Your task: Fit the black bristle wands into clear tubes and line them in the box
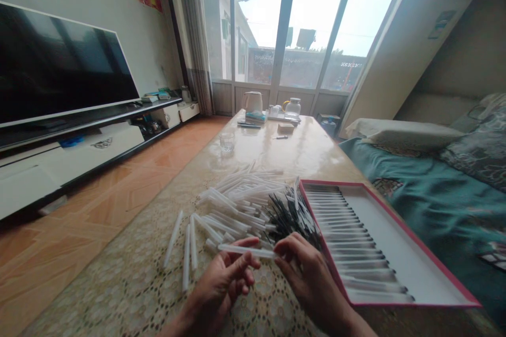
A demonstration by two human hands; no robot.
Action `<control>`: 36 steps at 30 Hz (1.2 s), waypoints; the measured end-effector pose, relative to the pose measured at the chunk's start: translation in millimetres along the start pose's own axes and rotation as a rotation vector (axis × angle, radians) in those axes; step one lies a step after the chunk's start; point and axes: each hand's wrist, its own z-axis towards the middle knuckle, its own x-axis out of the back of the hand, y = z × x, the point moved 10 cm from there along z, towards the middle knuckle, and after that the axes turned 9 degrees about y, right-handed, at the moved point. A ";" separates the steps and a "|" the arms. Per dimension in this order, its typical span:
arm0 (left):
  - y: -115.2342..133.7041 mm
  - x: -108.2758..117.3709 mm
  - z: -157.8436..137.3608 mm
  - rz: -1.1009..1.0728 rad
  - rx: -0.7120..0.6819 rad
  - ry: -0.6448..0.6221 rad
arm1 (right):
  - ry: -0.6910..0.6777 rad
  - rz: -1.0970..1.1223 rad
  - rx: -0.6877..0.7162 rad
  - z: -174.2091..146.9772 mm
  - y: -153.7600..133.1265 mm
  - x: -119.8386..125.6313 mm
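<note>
My left hand (233, 276) holds a translucent white plastic tube (245, 250) between thumb and fingers, roughly level above the table. At the tube's right end, my right hand (298, 263) is closed in a pinch; its fingertips hide that end. Just beyond my hands lies a loose pile of similar white tubes (233, 208), with several more apart on the left. A heap of thin black sticks (290, 218) sits behind my right hand. To the right, a shallow box with a red rim (430, 260) holds a column of white tubes with dark ends (348, 237), laid side by side.
All this lies on a long table with a patterned cover (138, 295). Farther back stand a drinking glass (227, 143), a glass jug (293, 108) and a small box (285, 128). A couch with a green cover (395, 184) runs along the right side.
</note>
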 end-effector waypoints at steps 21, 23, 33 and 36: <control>14.4 34.2 -1.7 -0.133 -0.094 0.371 | 0.156 -0.395 0.032 -7.2 28.8 -1.5; 14.3 35.9 -1.6 -0.152 -0.092 0.395 | 0.244 -0.359 0.022 -9.3 28.0 13.6; 23.1 44.1 2.5 -0.331 -0.111 0.434 | 0.393 -0.178 0.194 -20.5 -0.5 29.5; 25.9 44.9 2.2 -0.335 -0.121 0.441 | 0.389 -0.172 0.203 -20.8 -3.8 29.0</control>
